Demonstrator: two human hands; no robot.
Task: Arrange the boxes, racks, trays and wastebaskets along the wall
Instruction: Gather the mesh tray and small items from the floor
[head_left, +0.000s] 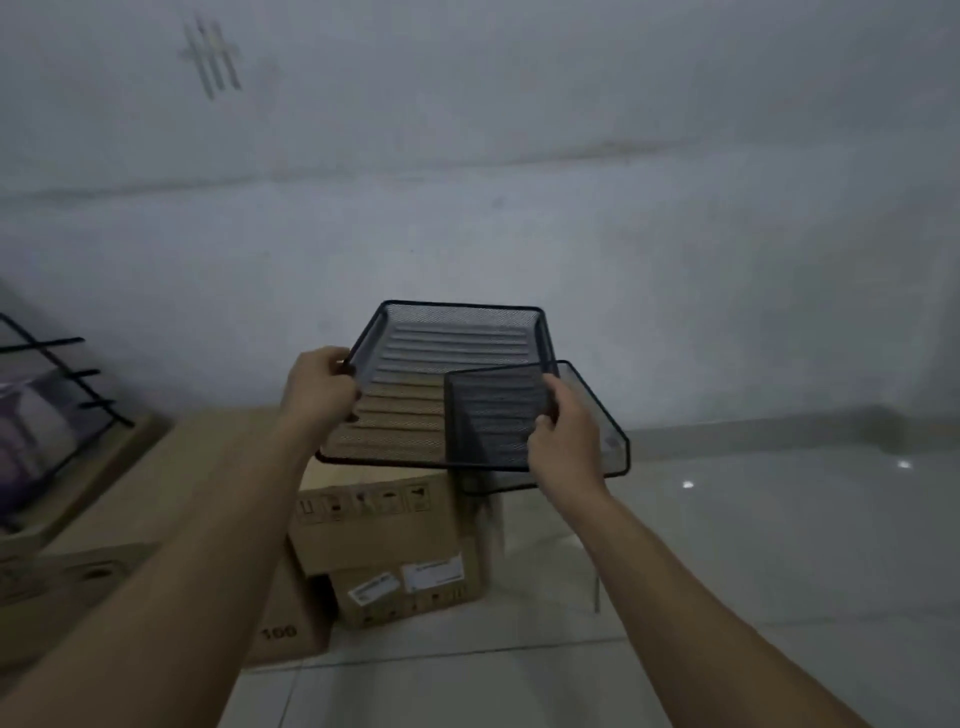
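Two black mesh trays sit in mid-frame, held in the air in front of the wall and above a stack of cardboard boxes. The left hand has its fingers curled shut on the left rim of the larger tray; the right hand pinches the near edge of the smaller tray, which overlaps the larger one's right side and juts past it toward the right of the frame.

The main risk, as I judge it, is the overlap — whether the smaller tray rests in the larger or is merely held against it cannot be told, so a tilt of either hand could let one slide off and drop onto the upper box or the tiled floor. Each grip is on a thin wire rim at one side only, so the far edges hang unsupported and could swing into the wall. The mesh corners could also snag on each other if the hands pull apart at an angle.

Room is uneven. At lower left a wire rack stands on a long carton, leaving little space there. The lower box fills the middle. To the right the floor along the wall base looks open — the easiest place to set the trays down.
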